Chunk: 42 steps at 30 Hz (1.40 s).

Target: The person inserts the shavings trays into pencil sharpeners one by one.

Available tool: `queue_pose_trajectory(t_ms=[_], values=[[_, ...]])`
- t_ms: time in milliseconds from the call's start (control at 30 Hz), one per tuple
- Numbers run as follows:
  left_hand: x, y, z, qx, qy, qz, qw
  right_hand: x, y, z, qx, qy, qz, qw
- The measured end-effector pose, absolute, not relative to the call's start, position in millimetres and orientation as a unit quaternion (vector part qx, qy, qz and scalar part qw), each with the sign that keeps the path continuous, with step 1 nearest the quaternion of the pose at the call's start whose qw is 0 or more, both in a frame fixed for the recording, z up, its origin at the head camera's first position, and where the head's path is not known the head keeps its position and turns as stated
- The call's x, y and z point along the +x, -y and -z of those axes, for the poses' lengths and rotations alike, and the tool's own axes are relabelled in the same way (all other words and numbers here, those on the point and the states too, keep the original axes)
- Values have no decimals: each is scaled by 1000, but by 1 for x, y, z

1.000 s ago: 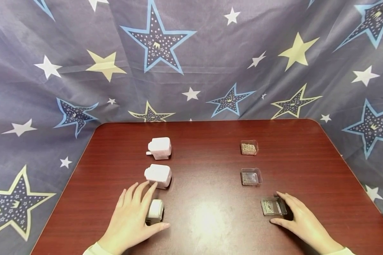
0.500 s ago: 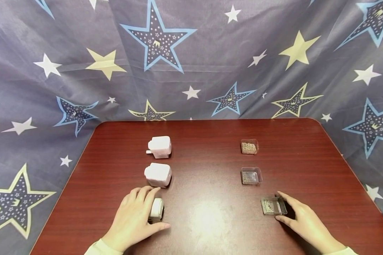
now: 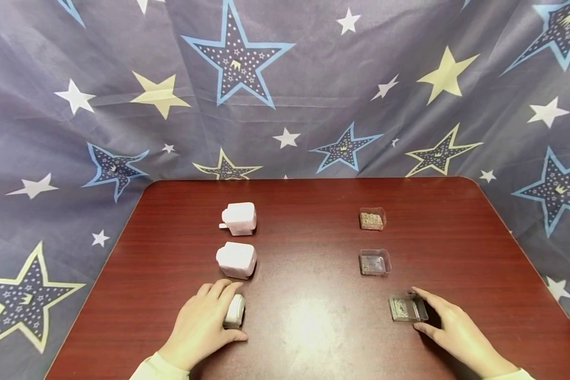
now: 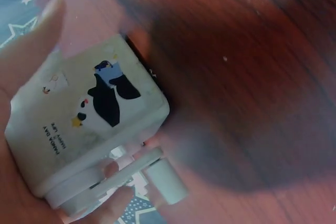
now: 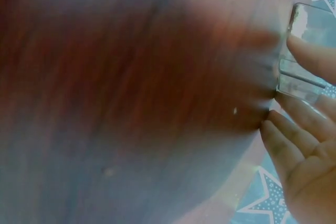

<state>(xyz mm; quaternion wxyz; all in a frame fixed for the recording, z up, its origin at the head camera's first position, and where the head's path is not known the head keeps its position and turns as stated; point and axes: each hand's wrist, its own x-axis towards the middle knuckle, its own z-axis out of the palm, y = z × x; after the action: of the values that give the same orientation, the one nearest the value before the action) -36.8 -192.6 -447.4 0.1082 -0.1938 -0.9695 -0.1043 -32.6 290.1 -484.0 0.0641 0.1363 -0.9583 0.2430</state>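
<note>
In the head view my left hand [image 3: 197,322] curls round a pale crank-handled pencil sharpener [image 3: 235,311], fingers on its far side and thumb on its near side. The left wrist view shows the sharpener's panda-printed side [image 4: 113,95] and its crank [image 4: 167,180]; finger contact is partly hidden. My right hand [image 3: 456,330] holds a clear pencil-shavings drawer [image 3: 404,309] between thumb and fingers at its right end. Bits of shavings lie in its left part. Only a corner of that drawer [image 5: 302,80] appears in the right wrist view.
Two pinkish-white sharpeners stand behind my left hand, a nearer one [image 3: 236,260] and a farther one [image 3: 239,218]. Behind the right hand sit a clear drawer [image 3: 374,263] and another with shavings [image 3: 372,219]. A star-patterned cloth [image 3: 285,105] hangs beyond the brown table [image 3: 309,227].
My left hand's spread fingers have drawn in round the pale sharpener, and its thumb has pulled back slightly. The right thumb has moved in toward the drawer. The other sharpeners and drawers stay put.
</note>
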Motion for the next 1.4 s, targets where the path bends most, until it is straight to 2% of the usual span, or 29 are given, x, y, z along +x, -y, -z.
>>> queue_pose_trajectory(t_ms=[433, 800, 1200, 1400], values=[[-39, 190, 449, -170, 973, 123, 94, -34, -284, 483, 136, 959, -237, 79], [-40, 191, 449, -175, 972, 126, 97, -37, -274, 477, 129, 957, -254, 42], [-38, 191, 446, -170, 973, 129, 91, -39, -265, 480, 160, 956, -234, 78], [-40, 191, 446, -167, 973, 132, 84, -42, -261, 480, 160, 957, -233, 70]])
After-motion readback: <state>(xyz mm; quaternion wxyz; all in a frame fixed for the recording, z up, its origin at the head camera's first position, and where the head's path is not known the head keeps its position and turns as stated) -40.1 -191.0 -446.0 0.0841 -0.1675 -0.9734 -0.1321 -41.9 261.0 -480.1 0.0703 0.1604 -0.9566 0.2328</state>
